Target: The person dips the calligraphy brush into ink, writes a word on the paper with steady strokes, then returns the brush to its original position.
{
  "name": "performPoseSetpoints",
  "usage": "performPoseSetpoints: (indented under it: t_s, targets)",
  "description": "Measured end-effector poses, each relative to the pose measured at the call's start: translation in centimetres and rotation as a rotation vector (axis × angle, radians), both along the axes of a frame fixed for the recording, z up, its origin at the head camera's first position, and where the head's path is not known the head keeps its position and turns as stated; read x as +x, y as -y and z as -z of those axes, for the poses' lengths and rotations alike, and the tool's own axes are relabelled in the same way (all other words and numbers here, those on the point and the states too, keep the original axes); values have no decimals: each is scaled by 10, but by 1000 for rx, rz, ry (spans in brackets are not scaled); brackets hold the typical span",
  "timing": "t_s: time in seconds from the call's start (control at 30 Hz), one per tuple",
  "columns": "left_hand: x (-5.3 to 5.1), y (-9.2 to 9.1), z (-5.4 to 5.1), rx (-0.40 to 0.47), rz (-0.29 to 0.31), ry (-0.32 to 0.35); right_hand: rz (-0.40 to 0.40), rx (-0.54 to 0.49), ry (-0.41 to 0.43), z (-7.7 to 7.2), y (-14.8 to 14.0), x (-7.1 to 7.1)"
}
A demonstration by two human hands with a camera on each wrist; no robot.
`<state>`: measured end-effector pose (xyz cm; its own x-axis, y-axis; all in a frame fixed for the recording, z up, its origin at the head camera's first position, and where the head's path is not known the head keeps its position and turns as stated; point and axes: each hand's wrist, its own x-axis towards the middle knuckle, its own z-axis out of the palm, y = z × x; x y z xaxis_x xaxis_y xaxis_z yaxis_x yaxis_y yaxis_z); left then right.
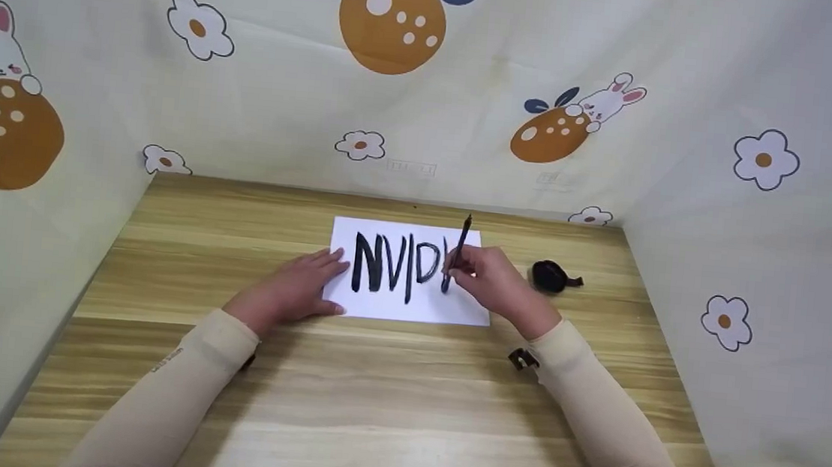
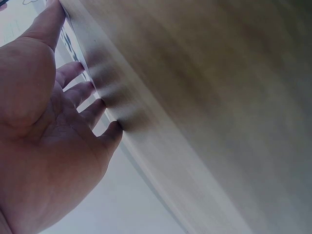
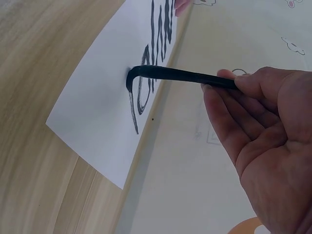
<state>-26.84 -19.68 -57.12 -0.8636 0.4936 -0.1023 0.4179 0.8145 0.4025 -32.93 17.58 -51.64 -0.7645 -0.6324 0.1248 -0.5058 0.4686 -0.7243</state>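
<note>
A white sheet of paper (image 1: 409, 313) lies on the wooden table, with large black letters reading N, V, I, D and a further upright stroke at the right. My right hand (image 1: 499, 284) pinches a slim black brush (image 3: 170, 74) between thumb and fingers. The brush stands nearly upright in the head view. Its soft tip bends against the paper at the lower end of the last stroke, as the right wrist view shows. My left hand (image 1: 296, 285) rests at the sheet's left edge, fingers spread and fairly straight, fingertips touching the paper.
A small round black object (image 1: 549, 277) with a short tab sits on the table right of the paper. Pale fabric walls (image 1: 269, 100) printed with rabbits, orange fruit and flowers enclose the table (image 1: 370, 410) at the back and both sides.
</note>
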Motion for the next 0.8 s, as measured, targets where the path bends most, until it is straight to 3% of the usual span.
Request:
performPoseSetpoints:
  t_s: [0.8]
  targets:
    - [1, 0, 0, -5, 0, -14, -4, 33, 10, -5, 0, 12]
